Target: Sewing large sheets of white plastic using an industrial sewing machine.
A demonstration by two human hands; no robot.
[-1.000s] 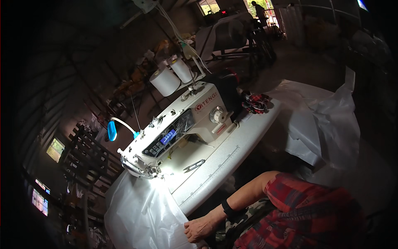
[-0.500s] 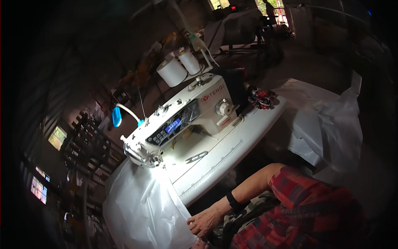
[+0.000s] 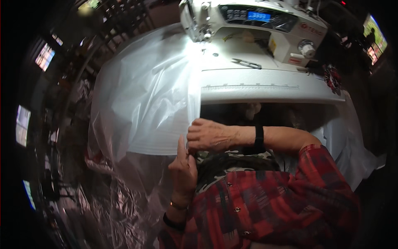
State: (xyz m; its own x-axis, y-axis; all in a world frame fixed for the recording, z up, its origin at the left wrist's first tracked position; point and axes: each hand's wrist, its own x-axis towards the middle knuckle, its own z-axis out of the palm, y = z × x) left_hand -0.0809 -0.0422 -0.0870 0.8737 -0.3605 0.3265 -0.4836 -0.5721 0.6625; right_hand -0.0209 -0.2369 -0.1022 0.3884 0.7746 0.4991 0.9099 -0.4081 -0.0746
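Sheet [image 3: 141, 95]: translucent white plastic, creased and shiny; we had it spread over the left of the table [image 3: 265, 93], its straight right edge running from beneath the head of the machine [image 3: 287, 46] toward us.
Table: white, its rounded front edge to the right of our plastic.
Machine: white, beyond us; glare hid the needle spot.
Scale [image 3: 248, 86]: marked along the table's front, facing us.
Right hand [image 3: 209, 135]: we had its fingers curled tight, grasping the sheet's right edge near the lower corner.
Left hand [image 3: 183, 168]: just below the right; we held its index finger straight up over the sheet, other fingers folded; we could not tell whether they pinched plastic.
Rag [image 3: 332, 79]: red-and-black, bunched at the table's right end.
Snips [image 3: 246, 63]: flat on the table, in front of our machine.
Screen [image 3: 259, 16]: lit blue on the machine.
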